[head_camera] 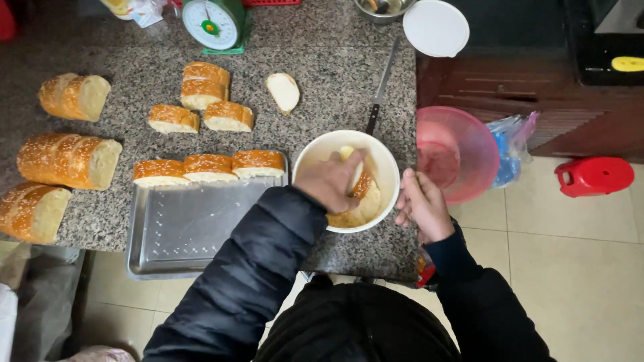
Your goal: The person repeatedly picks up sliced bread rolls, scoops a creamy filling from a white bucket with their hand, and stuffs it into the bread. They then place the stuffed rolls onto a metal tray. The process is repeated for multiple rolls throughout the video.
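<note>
My left hand [329, 181] reaches into a white bowl [315, 149] on the granite counter and grips a sesame bread slice [365, 191] that sits in pale yellow batter. My right hand [421, 204] rests against the bowl's right rim, fingers curled on its edge. A metal baking tray [188, 234] lies just left of the bowl, with three bread slices [208, 167] lined along its far edge.
Three uncut loaf pieces [67, 161] lie at the left, more cut slices [201, 100] further back. A knife [381, 87], a green kitchen scale [213, 23] and a white lid [436, 27] stand beyond the bowl. A pink basin [463, 151] and red stool [594, 175] are right of the counter.
</note>
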